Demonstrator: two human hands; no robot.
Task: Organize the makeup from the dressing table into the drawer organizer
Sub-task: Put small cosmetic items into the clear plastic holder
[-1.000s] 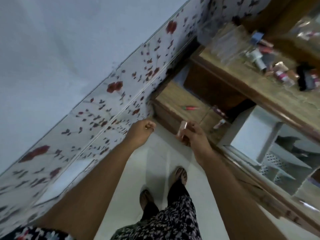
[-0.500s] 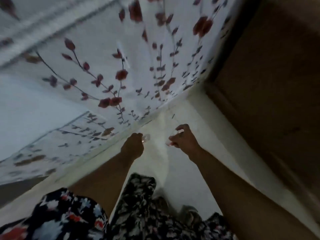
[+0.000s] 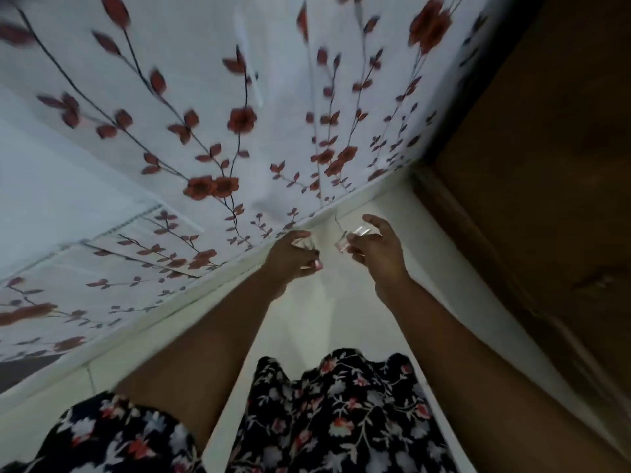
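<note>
Both my hands are held out in front of me over the pale floor, close together. My right hand (image 3: 377, 252) pinches a small clear tube with a pinkish end (image 3: 351, 238) between thumb and fingers. My left hand (image 3: 290, 256) has its fingers curled round a small clear piece (image 3: 309, 245), mostly hidden and blurred. The dressing table top, the other makeup and the drawer organizer are out of view.
A white curtain with red flowers (image 3: 222, 138) fills the left and top. The brown wooden side of the dressing table (image 3: 546, 165) stands on the right. Pale floor (image 3: 324, 319) lies between them. My floral dress (image 3: 334, 414) shows at the bottom.
The view has swung down and left, away from the drawer and table top, toward the curtain and floor. My hands stay close together, each still holding its small piece.
</note>
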